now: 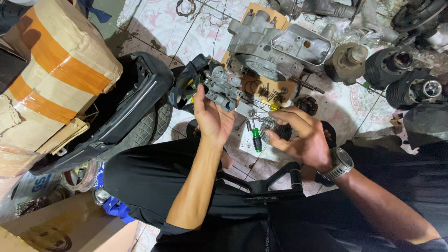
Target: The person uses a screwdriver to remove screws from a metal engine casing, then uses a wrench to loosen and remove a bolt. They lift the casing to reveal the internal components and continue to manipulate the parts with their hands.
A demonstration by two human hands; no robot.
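Note:
My left hand (212, 119) holds up a small grey metal carburettor body (222, 86), gripped from below with fingers around its underside. My right hand (301, 135), with a metal wristwatch (339, 163) on it, hovers just to the right, fingers curled around a small round metal part (270, 125). A green-handled screwdriver (256, 136) lies on the floor between the two hands. Small screws and springs (270, 93) are scattered on a piece of cardboard beyond the hands.
A large aluminium engine casing (275, 46) lies on the tiled floor ahead. Dark engine cylinders (401, 70) stand at the right. A black scooter body panel and tyre (135, 107) sit at left, beside a taped cardboard box (56, 70). My black-trousered knees fill the foreground.

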